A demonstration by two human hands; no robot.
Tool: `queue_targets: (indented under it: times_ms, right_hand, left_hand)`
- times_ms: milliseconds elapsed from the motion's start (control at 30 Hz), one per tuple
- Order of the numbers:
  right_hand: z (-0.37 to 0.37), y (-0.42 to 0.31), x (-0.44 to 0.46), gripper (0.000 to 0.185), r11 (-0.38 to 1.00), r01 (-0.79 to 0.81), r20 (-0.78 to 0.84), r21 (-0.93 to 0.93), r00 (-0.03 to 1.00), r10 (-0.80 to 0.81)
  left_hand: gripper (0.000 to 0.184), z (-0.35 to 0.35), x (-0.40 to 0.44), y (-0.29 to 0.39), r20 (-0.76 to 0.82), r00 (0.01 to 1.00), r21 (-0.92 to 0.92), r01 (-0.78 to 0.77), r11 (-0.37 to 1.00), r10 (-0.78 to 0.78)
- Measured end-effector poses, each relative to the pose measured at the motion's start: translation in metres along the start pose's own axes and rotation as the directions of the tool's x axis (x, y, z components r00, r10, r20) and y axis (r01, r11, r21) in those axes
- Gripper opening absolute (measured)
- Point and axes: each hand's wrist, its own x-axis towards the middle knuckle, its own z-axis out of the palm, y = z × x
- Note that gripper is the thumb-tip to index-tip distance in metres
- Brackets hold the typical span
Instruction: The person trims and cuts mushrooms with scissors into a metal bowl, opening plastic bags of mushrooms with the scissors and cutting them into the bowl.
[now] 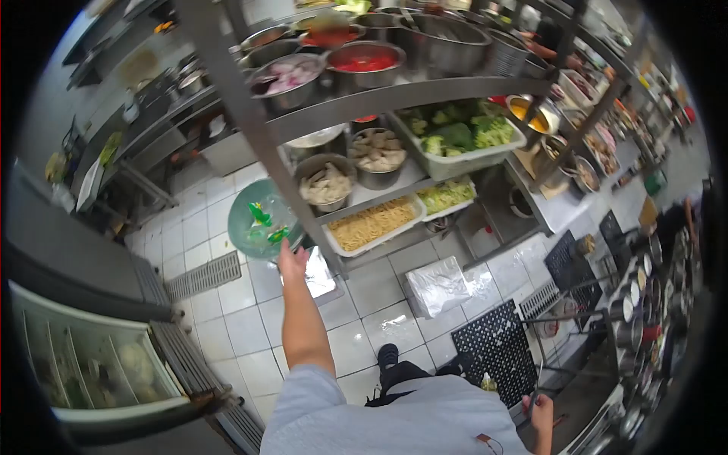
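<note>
Glossy wrapper (260, 214), round green bin (240, 217)

This is a commercial-style kitchen. At upper centre, a grey metal rack (409, 98) carries round steel bowls (368, 80) of cut ingredients and a white rectangular plastic tub (476, 161) of green broccoli (493, 133). Below run white square floor tiles (379, 277), with a slatted metal drain grate (203, 277) at centre left and a black perforated mat (497, 345) at lower right.

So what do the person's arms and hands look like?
The left hand and right hand wear no gloves. A short light grey sleeve covers the top of the left arm. No watch or bracelet shows.
</note>
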Motion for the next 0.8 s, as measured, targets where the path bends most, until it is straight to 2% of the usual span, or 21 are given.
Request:
queue_targets:
  times_ms: [33, 100, 133, 167, 200, 267, 300, 333, 367, 400, 433, 467, 500, 533, 600, 667, 733, 800]
  right_hand:
    - [0.000, 0.008, -0.003, 0.027, 0.999, 0.001, -0.002, -0.041, 1.000, -0.001]
    - [0.009, -0.029, -0.020, 0.029, 0.994, -0.025, -0.050, -0.107, 0.999, 0.019]
    - [0.005, 0.019, -0.002, 0.033, 0.980, 0.043, -0.090, -0.196, 0.994, -0.062]
    - [0.004, 0.019, -0.002, 0.030, 0.970, -0.015, -0.085, -0.241, 0.996, -0.006]
    - [0.002, 0.007, -0.004, 0.030, 0.983, -0.031, -0.062, -0.183, 0.998, 0.020]
    - [0.000, 0.000, -0.002, 0.034, 0.990, -0.081, -0.059, -0.111, 0.995, 0.075]
    - [-0.002, 0.006, 0.006, 0.037, 0.989, -0.114, -0.085, -0.097, 0.991, 0.106]
    - [-0.004, 0.015, 0.016, 0.037, 0.989, -0.131, -0.110, -0.068, 0.986, 0.123]
    - [-0.009, 0.035, 0.031, 0.039, 0.987, -0.154, -0.102, -0.039, 0.983, 0.150]
    - [-0.012, 0.046, 0.041, 0.041, 0.985, -0.165, -0.081, -0.043, 0.983, 0.162]
    - [-0.015, 0.054, 0.051, 0.041, 0.983, -0.183, -0.098, -0.011, 0.979, 0.181]
    - [-0.019, 0.061, 0.061, 0.043, 0.983, -0.169, -0.078, -0.070, 0.983, 0.163]
    - [-0.022, 0.065, 0.069, 0.046, 0.980, -0.154, -0.059, -0.127, 0.987, 0.148]
    - [-0.028, 0.070, 0.079, 0.046, 0.980, -0.179, -0.077, -0.085, 0.982, 0.173]
    - [-0.034, 0.081, 0.099, 0.050, 0.985, -0.169, -0.066, -0.044, 0.984, 0.166]
    - [-0.034, 0.110, 0.126, 0.048, 0.966, -0.218, 0.000, 0.138, 0.975, 0.220]
    - [-0.042, 0.120, 0.144, 0.047, 0.963, -0.191, -0.045, 0.188, 0.978, 0.203]
    - [-0.049, 0.127, 0.157, 0.046, 0.939, -0.274, -0.046, 0.207, 0.956, 0.289]
  left_hand:
    - [0.069, -0.019, -0.007, -0.039, 0.074, 0.997, 0.075, -0.021, 0.997, 0.015]
    - [0.059, -0.061, -0.019, -0.129, 0.057, 0.970, 0.093, 0.229, 0.969, -0.235]
    - [0.055, -0.116, 0.024, -0.191, 0.132, 0.911, 0.286, 0.343, 0.895, -0.391]
    - [0.051, -0.094, -0.045, -0.202, -0.221, 0.846, 0.336, 0.533, 0.776, -0.485]
    - [0.049, -0.117, -0.049, -0.238, -0.267, 0.775, 0.301, 0.632, 0.714, -0.573]
    - [0.043, -0.110, -0.104, -0.277, -0.180, 0.823, 0.553, 0.538, 0.636, -0.539]
    - [0.043, -0.101, -0.134, -0.286, -0.168, 0.819, 0.588, 0.529, 0.611, -0.548]
    - [0.039, -0.091, -0.162, -0.290, 0.026, 0.791, 0.750, 0.389, 0.535, -0.611]
    - [0.036, -0.067, -0.185, -0.295, 0.201, 0.705, 0.877, 0.180, 0.446, -0.680]
    - [0.036, -0.057, -0.197, -0.291, 0.204, 0.697, 0.892, 0.157, 0.424, -0.687]
    - [0.035, -0.046, -0.208, -0.288, 0.208, 0.708, 0.946, 0.029, 0.323, -0.675]
    - [0.035, -0.033, -0.215, -0.291, 0.220, 0.715, 0.972, -0.102, 0.212, -0.664]
    - [0.035, -0.027, -0.216, -0.291, 0.203, 0.738, 0.978, -0.126, 0.164, -0.643]
    - [0.035, -0.025, -0.214, -0.291, 0.186, 0.765, 0.982, -0.152, 0.108, -0.617]
    - [0.033, -0.032, -0.191, -0.292, 0.077, 0.789, 0.982, -0.166, -0.091, -0.610]
    - [0.037, -0.022, -0.229, -0.282, 0.050, 0.867, 0.971, -0.159, -0.179, -0.496]
    - [0.037, -0.013, -0.265, -0.266, 0.033, 0.873, 0.937, -0.197, -0.290, -0.486]
    - [0.037, -0.007, -0.299, -0.255, 0.008, 0.845, 0.874, -0.266, -0.407, -0.535]
